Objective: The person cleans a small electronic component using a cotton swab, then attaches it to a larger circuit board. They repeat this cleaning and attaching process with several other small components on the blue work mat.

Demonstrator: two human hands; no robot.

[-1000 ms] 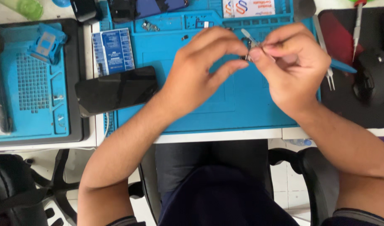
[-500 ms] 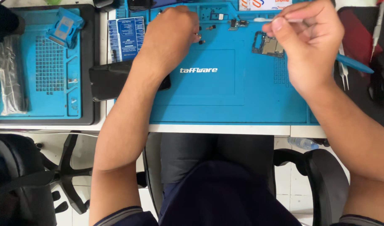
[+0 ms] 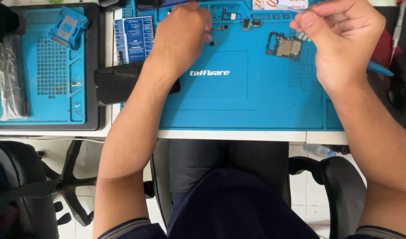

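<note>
We see our left hand (image 3: 183,33) curled into a loose fist at the far edge of the blue work mat (image 3: 220,106), fingers bent under and resting down on the mat; whether they pinch anything we cannot tell, since the knuckles hide the tips. Just beside it to the right lie two tiny dark parts (image 3: 213,43), each a speck with a hint of metal, apart from each other and bare on the mat.

Our right hand (image 3: 342,42) is raised over the mat's far right corner, thumb and forefinger pressed together on a thin, pale tool (image 3: 285,7) whose tip points left; most of it is hidden inside the grip. Just below and left of that hand lies a small circuit board (image 3: 284,46), a flat, roughly rectangular piece with a dark frame and grey-tan shields, flat on the mat's gridded patch. A smaller dark component (image 3: 247,23) sits farther left, near the mat's top edge.

A black phone body (image 3: 119,82) lies under our left forearm at the mat's left edge. The mat covers the white bench (image 3: 238,135).
</note>
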